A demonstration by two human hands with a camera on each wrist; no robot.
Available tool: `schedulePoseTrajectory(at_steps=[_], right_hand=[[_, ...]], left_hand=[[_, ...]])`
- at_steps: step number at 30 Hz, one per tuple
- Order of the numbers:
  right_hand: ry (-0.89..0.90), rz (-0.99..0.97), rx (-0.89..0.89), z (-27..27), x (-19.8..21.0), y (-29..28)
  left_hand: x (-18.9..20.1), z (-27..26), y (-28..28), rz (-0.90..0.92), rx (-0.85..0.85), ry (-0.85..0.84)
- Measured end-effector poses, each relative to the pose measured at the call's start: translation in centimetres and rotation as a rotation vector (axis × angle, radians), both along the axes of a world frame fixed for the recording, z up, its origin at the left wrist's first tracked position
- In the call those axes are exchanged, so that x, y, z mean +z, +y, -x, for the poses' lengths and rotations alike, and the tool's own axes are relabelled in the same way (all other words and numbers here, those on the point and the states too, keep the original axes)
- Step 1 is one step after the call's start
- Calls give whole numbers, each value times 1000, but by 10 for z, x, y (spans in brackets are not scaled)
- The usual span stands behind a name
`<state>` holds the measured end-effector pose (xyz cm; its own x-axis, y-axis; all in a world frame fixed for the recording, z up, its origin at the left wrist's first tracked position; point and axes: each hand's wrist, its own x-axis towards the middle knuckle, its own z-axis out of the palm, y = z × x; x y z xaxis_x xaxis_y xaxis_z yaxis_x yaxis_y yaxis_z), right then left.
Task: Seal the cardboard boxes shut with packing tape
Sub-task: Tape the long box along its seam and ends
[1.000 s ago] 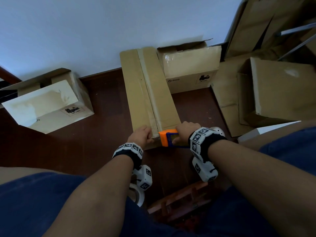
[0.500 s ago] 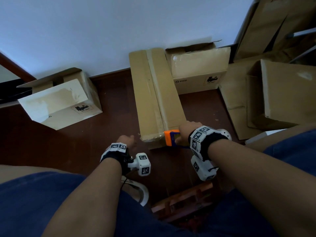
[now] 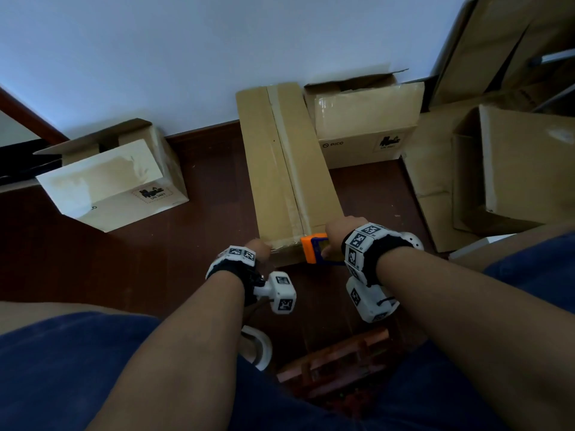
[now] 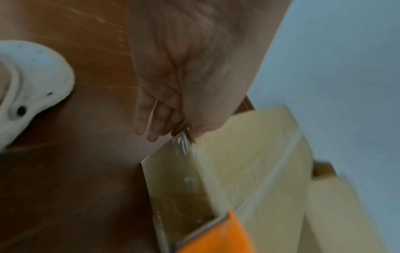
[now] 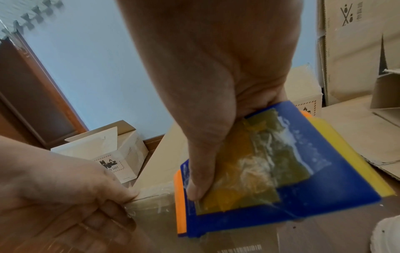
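Long cardboard box [image 3: 286, 169]: is being kept lengthwise on the wooden floor [image 3: 155, 250], far end at the wall, near end at the knees; a tape strip is lying along its centre seam.
Packing tape [image 4: 184, 172]: is being stretched clear across the near end face, from the dispenser to the left corner, judged to bind the end flaps.
Tape dispenser [image 3: 312, 247]: is being held at the near right corner, so tension is kept on the tape.
Right hand [image 3: 343, 231]: is being closed around the dispenser, thumb pressed on its blue plate.
Left hand [image 3: 257, 247]: is being used to pinch the tape's free end at the left corner between thumb and fingertips; remaining fingers are loosely curled.
Other cartons [image 3: 115, 178]: are being left open, awaiting sealing.
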<state>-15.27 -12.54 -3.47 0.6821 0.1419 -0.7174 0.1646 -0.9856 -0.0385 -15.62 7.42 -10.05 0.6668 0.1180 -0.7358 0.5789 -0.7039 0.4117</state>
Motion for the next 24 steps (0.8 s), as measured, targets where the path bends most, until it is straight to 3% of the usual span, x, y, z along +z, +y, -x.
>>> schedulePoseTrajectory(at_steps=[2, 4, 14, 20, 24], right_hand=[[-10, 5, 3, -1, 0, 1], [13, 12, -7, -4, 2, 2], [11, -14, -7, 0, 2, 1], [9, 4, 17, -2, 1, 1], [41, 2, 20, -3, 6, 1]], left_hand=[[-4, 1, 6, -1, 151, 41], [-7, 2, 9, 48, 119, 43], [-11, 9, 26, 272, 420, 98], [-20, 4, 28, 287, 490, 59], [-10, 3, 28, 134, 433, 56]])
